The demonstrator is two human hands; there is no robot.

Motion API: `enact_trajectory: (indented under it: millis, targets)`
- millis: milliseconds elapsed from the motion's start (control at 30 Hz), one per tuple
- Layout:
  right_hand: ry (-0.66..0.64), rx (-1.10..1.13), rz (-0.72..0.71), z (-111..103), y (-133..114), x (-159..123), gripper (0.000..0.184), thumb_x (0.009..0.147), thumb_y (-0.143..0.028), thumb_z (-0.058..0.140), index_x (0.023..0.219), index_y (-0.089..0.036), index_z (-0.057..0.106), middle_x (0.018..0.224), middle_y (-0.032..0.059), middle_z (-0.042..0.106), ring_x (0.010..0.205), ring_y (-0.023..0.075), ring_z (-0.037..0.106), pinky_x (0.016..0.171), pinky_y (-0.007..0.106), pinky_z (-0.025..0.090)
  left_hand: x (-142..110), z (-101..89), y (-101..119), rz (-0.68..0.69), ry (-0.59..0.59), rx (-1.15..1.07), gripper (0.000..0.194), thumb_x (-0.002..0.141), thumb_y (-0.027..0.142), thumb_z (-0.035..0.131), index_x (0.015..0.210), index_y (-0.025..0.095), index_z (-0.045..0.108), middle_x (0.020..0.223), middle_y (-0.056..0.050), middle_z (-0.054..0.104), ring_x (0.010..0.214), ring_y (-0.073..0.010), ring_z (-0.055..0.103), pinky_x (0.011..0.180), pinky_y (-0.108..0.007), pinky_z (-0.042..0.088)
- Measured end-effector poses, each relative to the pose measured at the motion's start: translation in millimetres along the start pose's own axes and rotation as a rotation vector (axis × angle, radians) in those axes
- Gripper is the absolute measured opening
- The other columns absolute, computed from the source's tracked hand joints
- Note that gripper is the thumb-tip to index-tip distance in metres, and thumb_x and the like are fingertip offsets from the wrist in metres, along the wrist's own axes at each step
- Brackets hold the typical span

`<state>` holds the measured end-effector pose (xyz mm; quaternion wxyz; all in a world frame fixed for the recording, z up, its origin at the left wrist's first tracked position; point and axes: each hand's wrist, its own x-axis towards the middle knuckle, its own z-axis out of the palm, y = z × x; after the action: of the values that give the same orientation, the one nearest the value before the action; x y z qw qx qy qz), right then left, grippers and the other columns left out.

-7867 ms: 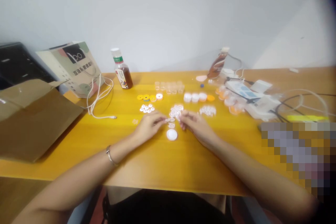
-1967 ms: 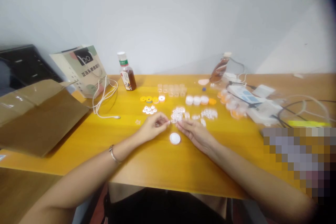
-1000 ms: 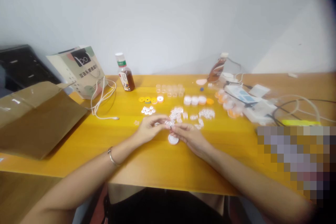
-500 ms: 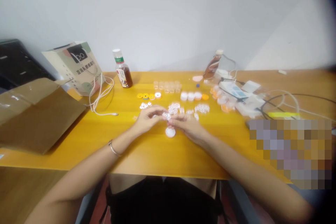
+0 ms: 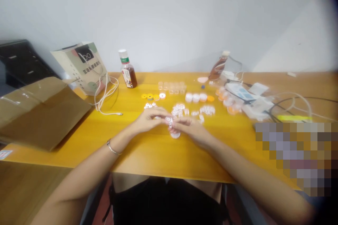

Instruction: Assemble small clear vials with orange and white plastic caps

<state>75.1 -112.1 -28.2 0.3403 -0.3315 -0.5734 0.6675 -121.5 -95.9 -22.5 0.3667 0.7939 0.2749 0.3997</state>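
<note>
A small white plastic part (image 5: 169, 121) is pinched between the fingertips of my left hand (image 5: 151, 119) and my right hand (image 5: 190, 129); its exact kind is too small to make out. Just beneath my fingers a round white disc (image 5: 175, 135) lies on the table, partly covered by them. Behind my hands is a pile of small white plastic pieces (image 5: 178, 109), with another cluster of white pieces (image 5: 207, 110) to its right. Several small white parts (image 5: 150, 105) lie beyond my left hand.
Yellow rings (image 5: 150, 96), clear cups (image 5: 174, 87) and white round caps (image 5: 195, 97) stand in rows farther back. A drink bottle (image 5: 129, 74) is left, another bottle (image 5: 219, 66) right. Cardboard (image 5: 50, 112), a paper bag (image 5: 88, 70) and a white cable (image 5: 101, 102) occupy the left; white boxes (image 5: 250, 102) the right.
The whole view has shifted a little, with things on the table appearing farther right. Both hands stay together on the small white part, their fingers slightly shifted over the disc.
</note>
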Motion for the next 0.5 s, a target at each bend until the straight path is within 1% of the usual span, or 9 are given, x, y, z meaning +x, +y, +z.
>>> enact_trajectory:
  millis: [133,200,300,367,433,500]
  targets:
    - [0.044,-0.012,0.025,-1,6,-3,0.02,0.068,-0.037,0.069,0.072,-0.017,0.069,0.065,0.0009,0.067,0.059,0.0098,0.06,0.059,0.023,0.047,-2,5.1,-1,0.026,-0.005,0.057,0.022,0.077,0.023,0.061,0.099,0.022,0.068,0.087,-0.006,0.065,0.079,-0.0136,0.058,0.076,-0.028,0.046]
    - [0.054,-0.017,0.027,-1,8,-5,0.02,0.068,-0.037,0.069,0.071,-0.016,0.069,0.065,0.0011,0.067,0.059,0.0097,0.06,0.06,0.023,0.047,-3,8.1,-2,-0.009,0.004,0.066,0.025,0.077,0.024,0.061,0.102,0.023,0.066,0.086,-0.005,0.064,0.078,-0.0133,0.058,0.075,-0.028,0.046]
    - [0.051,-0.026,0.014,-1,8,-7,0.02,0.068,-0.037,0.069,0.072,-0.017,0.069,0.066,0.0011,0.067,0.06,0.0094,0.06,0.06,0.022,0.047,-5,11.3,-2,-0.1,0.034,0.011,0.035,0.076,0.024,0.062,0.111,0.023,0.061,0.087,-0.005,0.065,0.078,-0.0137,0.058,0.076,-0.028,0.047]
    - [0.054,-0.023,0.007,-1,7,-7,0.02,0.068,-0.037,0.069,0.072,-0.017,0.069,0.067,0.0011,0.067,0.06,0.0097,0.061,0.06,0.022,0.047,-5,12.3,-2,-0.107,0.039,-0.013,0.034,0.076,0.024,0.063,0.109,0.022,0.062,0.087,-0.005,0.065,0.079,-0.0138,0.058,0.076,-0.028,0.047]
    - [0.069,-0.008,0.004,0,8,-7,0.021,0.067,-0.038,0.069,0.073,-0.018,0.069,0.067,0.0012,0.068,0.061,0.0102,0.061,0.06,0.023,0.048,-4,12.5,-1,-0.073,0.034,0.001,0.027,0.076,0.025,0.063,0.102,0.021,0.066,0.087,-0.006,0.065,0.079,-0.0139,0.058,0.076,-0.028,0.047]
    - [0.088,0.004,0.002,0,9,-7,0.022,0.066,-0.038,0.07,0.073,-0.018,0.068,0.067,0.0013,0.068,0.061,0.0104,0.061,0.06,0.023,0.048,-4,12.4,-1,-0.045,0.029,0.012,0.024,0.076,0.025,0.062,0.099,0.02,0.067,0.089,-0.007,0.065,0.079,-0.0142,0.058,0.076,-0.029,0.047]
